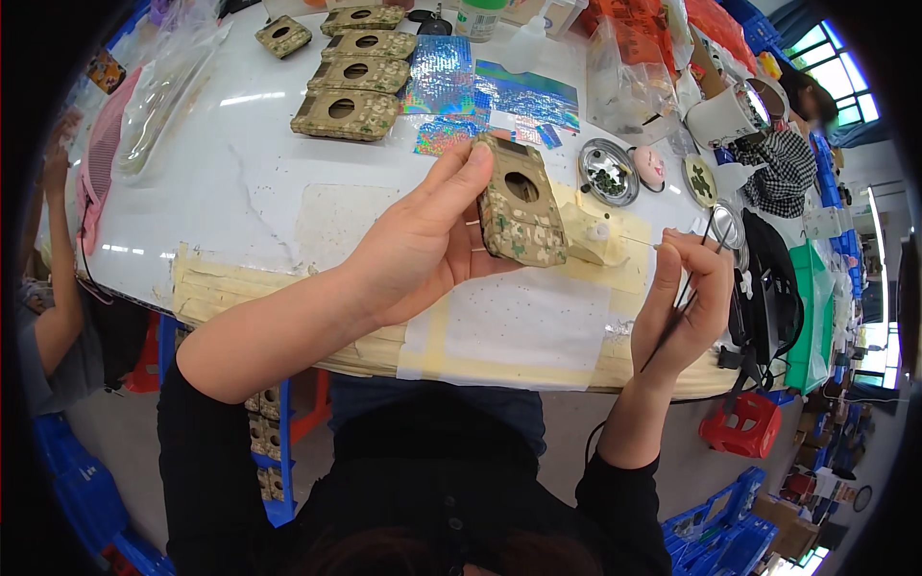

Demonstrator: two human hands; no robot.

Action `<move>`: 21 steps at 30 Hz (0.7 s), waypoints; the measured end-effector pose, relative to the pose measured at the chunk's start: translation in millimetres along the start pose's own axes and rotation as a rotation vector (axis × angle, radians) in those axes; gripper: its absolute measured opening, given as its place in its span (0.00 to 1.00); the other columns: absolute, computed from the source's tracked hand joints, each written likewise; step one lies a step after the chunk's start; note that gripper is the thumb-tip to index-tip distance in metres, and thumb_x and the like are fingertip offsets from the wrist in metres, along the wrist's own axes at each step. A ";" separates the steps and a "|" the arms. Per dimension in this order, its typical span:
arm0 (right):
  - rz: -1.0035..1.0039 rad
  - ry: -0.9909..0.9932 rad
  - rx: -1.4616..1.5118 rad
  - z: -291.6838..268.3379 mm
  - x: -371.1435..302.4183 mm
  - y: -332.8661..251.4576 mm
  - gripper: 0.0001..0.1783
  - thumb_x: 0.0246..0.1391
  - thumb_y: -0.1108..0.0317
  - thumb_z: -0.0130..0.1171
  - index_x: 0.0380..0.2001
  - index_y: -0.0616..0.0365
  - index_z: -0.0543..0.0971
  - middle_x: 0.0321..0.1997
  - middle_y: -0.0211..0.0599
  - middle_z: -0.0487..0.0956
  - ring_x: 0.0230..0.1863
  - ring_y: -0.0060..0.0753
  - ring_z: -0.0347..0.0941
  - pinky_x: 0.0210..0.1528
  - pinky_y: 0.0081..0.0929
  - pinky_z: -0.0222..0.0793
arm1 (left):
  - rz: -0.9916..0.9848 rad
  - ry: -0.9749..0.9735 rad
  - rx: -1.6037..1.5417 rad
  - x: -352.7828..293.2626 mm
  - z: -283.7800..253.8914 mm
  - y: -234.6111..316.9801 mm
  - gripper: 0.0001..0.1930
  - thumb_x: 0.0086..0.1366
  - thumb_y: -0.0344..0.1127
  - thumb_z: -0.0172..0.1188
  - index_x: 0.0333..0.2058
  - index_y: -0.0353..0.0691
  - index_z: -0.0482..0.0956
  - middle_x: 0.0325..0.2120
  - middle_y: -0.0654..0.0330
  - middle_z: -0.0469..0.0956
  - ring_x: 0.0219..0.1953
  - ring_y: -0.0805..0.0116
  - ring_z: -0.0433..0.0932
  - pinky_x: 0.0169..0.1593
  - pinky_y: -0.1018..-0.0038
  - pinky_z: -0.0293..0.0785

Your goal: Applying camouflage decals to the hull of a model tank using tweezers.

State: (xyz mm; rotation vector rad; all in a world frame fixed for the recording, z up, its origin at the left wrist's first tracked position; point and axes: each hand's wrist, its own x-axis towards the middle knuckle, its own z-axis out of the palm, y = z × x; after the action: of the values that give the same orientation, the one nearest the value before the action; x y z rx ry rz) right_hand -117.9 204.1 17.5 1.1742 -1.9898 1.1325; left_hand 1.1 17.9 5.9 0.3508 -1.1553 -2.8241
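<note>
My left hand [418,245] holds up a camouflage-patterned case [526,228] with an oval hole, tilted over the table, thumb on its upper edge. To its right, my right hand [693,298] pinches a thin needle-like stick [636,239] between thumb and forefinger, its tip toward the case. Dark slim tweezers [661,341] also rest in that hand. Between the hands, a small white lump [597,231] sits on pale yellow paper [576,245]. Behind it stands a round metal dish [603,144] of small dark green bits, beside a pink rounded object [649,168].
Several similar camouflage cases [348,113] line the back left, beside shiny holographic sheets [442,72]. A white pump bottle [526,43] and clear plastic bags [629,86] stand behind. A green bin [812,317] is at right. Another person's arm [60,259] shows at far left.
</note>
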 end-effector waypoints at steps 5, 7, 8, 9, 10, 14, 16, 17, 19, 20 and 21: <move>-0.080 -0.058 -0.112 10.6 -3.9 4.9 0.06 0.44 0.77 0.63 0.26 0.61 0.75 0.28 0.40 0.75 0.30 0.36 0.71 0.32 0.27 0.66 | 0.106 0.035 0.006 4.7 -3.3 -0.2 0.25 0.71 0.51 0.32 0.58 0.42 0.56 0.54 0.55 0.66 0.54 0.62 0.70 0.55 0.66 0.70; -0.087 -0.082 -0.133 14.9 -5.0 6.0 0.07 0.43 0.76 0.64 0.26 0.60 0.75 0.29 0.39 0.75 0.30 0.37 0.71 0.32 0.27 0.66 | 0.141 0.028 -0.012 7.9 -8.0 1.5 0.25 0.71 0.50 0.33 0.57 0.39 0.58 0.53 0.54 0.67 0.54 0.62 0.70 0.55 0.67 0.70; -0.083 -0.103 -0.134 16.4 -6.2 6.1 0.07 0.43 0.76 0.64 0.26 0.60 0.75 0.29 0.39 0.75 0.31 0.37 0.71 0.32 0.27 0.66 | 0.149 0.037 -0.010 8.3 -9.1 1.6 0.25 0.71 0.50 0.33 0.57 0.38 0.58 0.53 0.53 0.67 0.53 0.62 0.70 0.55 0.67 0.70; -0.080 -0.123 -0.138 17.3 -6.5 6.2 0.07 0.43 0.76 0.64 0.26 0.60 0.75 0.29 0.39 0.75 0.31 0.37 0.71 0.32 0.27 0.65 | 0.159 0.043 -0.009 9.2 -9.4 1.8 0.25 0.71 0.50 0.33 0.57 0.38 0.58 0.53 0.53 0.67 0.53 0.61 0.70 0.55 0.67 0.70; -0.077 -0.142 -0.143 17.8 -6.9 6.4 0.07 0.43 0.76 0.64 0.26 0.60 0.75 0.30 0.39 0.75 0.32 0.37 0.70 0.32 0.27 0.65 | 0.168 0.047 -0.008 9.8 -10.0 2.0 0.25 0.71 0.50 0.34 0.57 0.38 0.58 0.53 0.53 0.67 0.53 0.61 0.70 0.55 0.67 0.70; -0.068 -0.202 -0.146 14.8 -8.0 5.7 0.10 0.43 0.72 0.65 0.31 0.60 0.77 0.32 0.40 0.76 0.35 0.39 0.71 0.37 0.29 0.66 | 0.171 0.014 -0.045 11.4 -15.2 1.4 0.23 0.70 0.49 0.36 0.55 0.39 0.59 0.50 0.53 0.67 0.52 0.62 0.71 0.55 0.65 0.71; -0.070 -0.189 -0.141 8.0 -6.4 2.9 0.13 0.43 0.69 0.66 0.34 0.60 0.77 0.34 0.42 0.76 0.37 0.41 0.72 0.41 0.29 0.66 | 0.183 -0.021 -0.094 11.6 -17.2 1.6 0.19 0.70 0.47 0.40 0.52 0.42 0.59 0.46 0.56 0.67 0.49 0.64 0.72 0.53 0.62 0.73; -0.061 -0.179 -0.112 2.3 -7.7 3.6 0.17 0.47 0.61 0.63 0.38 0.61 0.77 0.37 0.46 0.76 0.40 0.43 0.72 0.45 0.30 0.65 | 0.188 -0.015 -0.097 11.1 -17.4 1.5 0.19 0.70 0.47 0.40 0.52 0.42 0.59 0.46 0.56 0.67 0.49 0.64 0.72 0.53 0.62 0.73; 0.082 -0.125 0.007 -5.5 -16.6 1.2 0.34 0.56 0.41 0.42 0.42 0.66 0.74 0.38 0.47 0.76 0.43 0.40 0.73 0.48 0.32 0.64 | 0.198 -0.006 -0.103 12.1 -16.9 1.8 0.19 0.70 0.47 0.40 0.53 0.42 0.58 0.47 0.56 0.67 0.49 0.64 0.72 0.53 0.61 0.73; 0.165 -0.097 0.090 -7.8 -22.2 -3.2 0.43 0.57 0.33 0.33 0.45 0.68 0.71 0.38 0.47 0.76 0.44 0.38 0.73 0.50 0.33 0.64 | 0.204 -0.009 -0.103 12.2 -17.1 2.1 0.19 0.70 0.46 0.40 0.53 0.42 0.58 0.47 0.56 0.67 0.49 0.64 0.72 0.53 0.61 0.73; 0.207 -0.109 0.116 -9.6 -28.8 -8.9 0.45 0.55 0.31 0.32 0.47 0.68 0.69 0.38 0.48 0.76 0.44 0.38 0.73 0.51 0.34 0.63 | 0.208 -0.011 -0.101 12.3 -17.2 1.8 0.19 0.70 0.46 0.40 0.53 0.42 0.58 0.47 0.56 0.67 0.49 0.64 0.72 0.53 0.61 0.73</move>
State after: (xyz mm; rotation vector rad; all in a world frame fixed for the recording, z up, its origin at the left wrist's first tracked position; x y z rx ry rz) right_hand -96.4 222.1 2.9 1.1288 -2.1947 1.3276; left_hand -6.9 3.1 -7.0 0.1959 -0.9830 -2.6920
